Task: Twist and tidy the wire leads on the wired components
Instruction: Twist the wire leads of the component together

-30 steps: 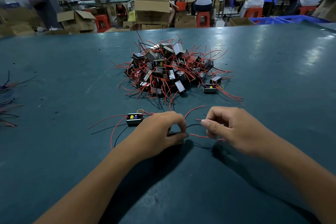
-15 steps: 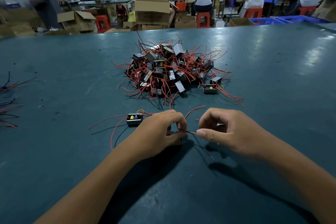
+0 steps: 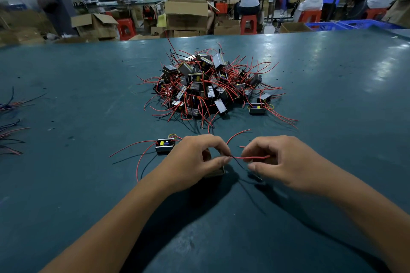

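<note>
Left hand point(image 3: 195, 159) curls over a small dark boxy wired component point(image 3: 216, 172) pressed to the teal table top point(image 3: 66, 184), forefinger and thumb pinching the thin red wire lead point(image 3: 250, 158) right where it leaves the part. Right hand point(image 3: 279, 162) has the far end of that same lead inside its curled fingers, so the red lead runs taut and nearly level between the two grips. A thin black wire lead point(image 3: 240, 165) drops from the left pinch and trails away below the red one, toward the right thumb; I cannot tell whether the right hand has hold of it too.

To twist well here, I judge both leads belong together in the right fingertips, rolled while the left pinch stays as the anchor at the root, with light tension so the turns lie even and the solder joint is spared.

Beyond the left knuckles sits another small black component with yellow and blue parts point(image 3: 165, 145), its red and black leads loose and splayed. Farther off beyond both grips waits the tangled heap of grey-and-black components with red leads point(image 3: 213, 86), so most of the work looks undone.
</note>
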Action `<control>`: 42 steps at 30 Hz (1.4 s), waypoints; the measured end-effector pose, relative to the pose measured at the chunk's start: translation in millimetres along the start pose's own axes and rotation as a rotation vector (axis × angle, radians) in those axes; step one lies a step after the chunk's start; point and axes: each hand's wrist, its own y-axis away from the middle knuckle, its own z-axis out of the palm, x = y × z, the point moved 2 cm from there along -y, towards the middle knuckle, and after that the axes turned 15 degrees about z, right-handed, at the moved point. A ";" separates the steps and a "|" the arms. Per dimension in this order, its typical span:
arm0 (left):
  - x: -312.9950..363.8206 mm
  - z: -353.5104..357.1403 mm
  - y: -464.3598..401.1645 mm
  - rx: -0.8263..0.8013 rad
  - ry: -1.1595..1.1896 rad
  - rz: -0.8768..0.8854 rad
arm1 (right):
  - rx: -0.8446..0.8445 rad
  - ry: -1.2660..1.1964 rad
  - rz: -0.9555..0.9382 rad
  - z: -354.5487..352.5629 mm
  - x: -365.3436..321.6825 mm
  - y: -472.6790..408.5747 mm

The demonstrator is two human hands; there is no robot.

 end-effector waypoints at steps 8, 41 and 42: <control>-0.7 -0.8 -0.7 0.002 0.007 -0.034 | -0.031 -0.072 0.010 -0.9 -4.6 2.4; -3.6 -7.2 0.7 0.039 0.147 -0.215 | -0.010 0.140 0.094 -5.4 7.4 -1.1; -2.8 -7.5 0.2 0.041 0.162 -0.204 | 0.020 0.152 0.114 -5.7 8.7 -2.5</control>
